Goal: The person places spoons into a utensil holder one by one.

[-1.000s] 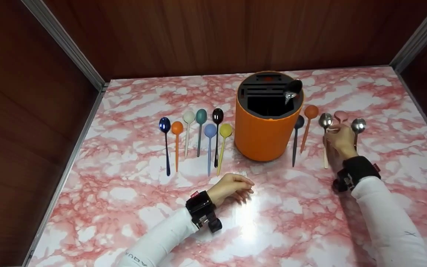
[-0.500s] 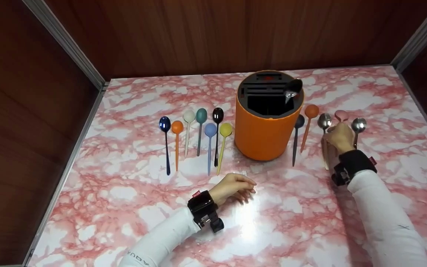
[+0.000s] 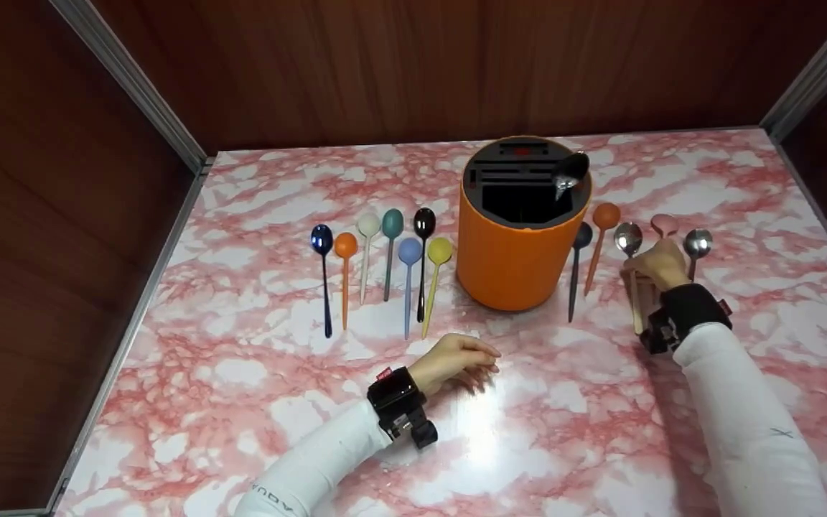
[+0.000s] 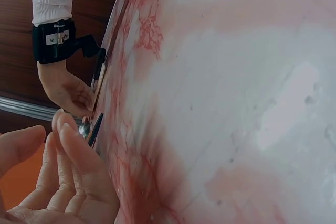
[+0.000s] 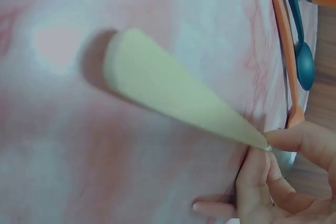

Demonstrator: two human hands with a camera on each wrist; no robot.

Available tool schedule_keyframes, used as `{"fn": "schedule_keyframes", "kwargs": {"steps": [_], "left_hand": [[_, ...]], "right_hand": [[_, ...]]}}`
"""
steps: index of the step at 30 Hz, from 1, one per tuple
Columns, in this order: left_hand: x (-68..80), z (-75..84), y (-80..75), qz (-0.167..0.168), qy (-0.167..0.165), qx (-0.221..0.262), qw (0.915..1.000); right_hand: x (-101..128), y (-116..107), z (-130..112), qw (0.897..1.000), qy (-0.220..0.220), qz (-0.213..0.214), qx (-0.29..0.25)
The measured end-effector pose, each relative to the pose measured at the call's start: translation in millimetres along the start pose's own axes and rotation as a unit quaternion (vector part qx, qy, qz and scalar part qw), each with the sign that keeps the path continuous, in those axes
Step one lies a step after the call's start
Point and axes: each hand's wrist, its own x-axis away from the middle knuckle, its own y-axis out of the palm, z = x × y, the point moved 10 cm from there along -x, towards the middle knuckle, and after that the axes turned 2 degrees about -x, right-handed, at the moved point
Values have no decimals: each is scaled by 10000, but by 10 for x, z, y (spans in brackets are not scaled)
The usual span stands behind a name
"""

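My right hand (image 3: 660,264) pinches a spoon with a silver bowl (image 3: 628,238) and a cream handle (image 5: 163,90). In the right wrist view, thumb and fingers meet at the handle's narrow part, and its wide end points away from them. Just beyond the right hand lies a pink spoon (image 3: 665,224), partly covered by it. A silver-bowled spoon (image 3: 698,243) is on its right. My left hand (image 3: 455,361) hovers over or rests on the table with relaxed fingers (image 4: 63,174), holding nothing, in front of the orange holder (image 3: 517,266).
A dark shiny spoon (image 3: 570,171) sticks up from the holder's slotted top. Left of it lie several spoons, from a blue one (image 3: 321,240) to a yellow one (image 3: 439,251). A dark spoon (image 3: 582,235) and an orange-red spoon (image 3: 606,215) lie right of it. Wood-grain panels (image 3: 413,79) surround the table.
The cream-handled spoon has turned slightly, its handle end shifting right and towards me. My right hand has moved slightly with it. The left hand has hardly moved.
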Motion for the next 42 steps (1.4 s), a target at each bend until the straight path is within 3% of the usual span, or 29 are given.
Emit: {"fn": "schedule_keyframes", "kwargs": {"steps": [3,7,12,19,20,28,33,37,39,42], "left_hand": [[-1,12,9,-16,15,45,10000],[-8,23,11,4,72,45,10000],[-15,36,24,-52,149,3,9999],[-19,63,35,-75,164,-140,9997],[-20,60,37,-70,154,-141,9998],[-35,40,59,-49,101,-107,9999],[-38,45,95,-83,116,-60,9999],[-45,57,117,-101,139,-26,9998],[-48,58,127,-112,122,18,9999],[-52,61,145,-144,99,105,9998]], "right_hand": [[27,49,28,9959,109,-417,-796],[52,136,103,9788,488,-927,-1762],[84,172,169,9675,631,-1232,-2115],[277,286,146,9240,575,-1967,-3228],[302,296,136,9236,551,-1992,-3229],[438,377,112,8881,829,-2107,-3999],[592,433,-18,8779,615,-2170,-4225],[715,515,-134,8586,609,-2299,-4541],[770,556,-168,8528,629,-2354,-4619],[853,600,-226,8527,525,-2390,-4615]]}}
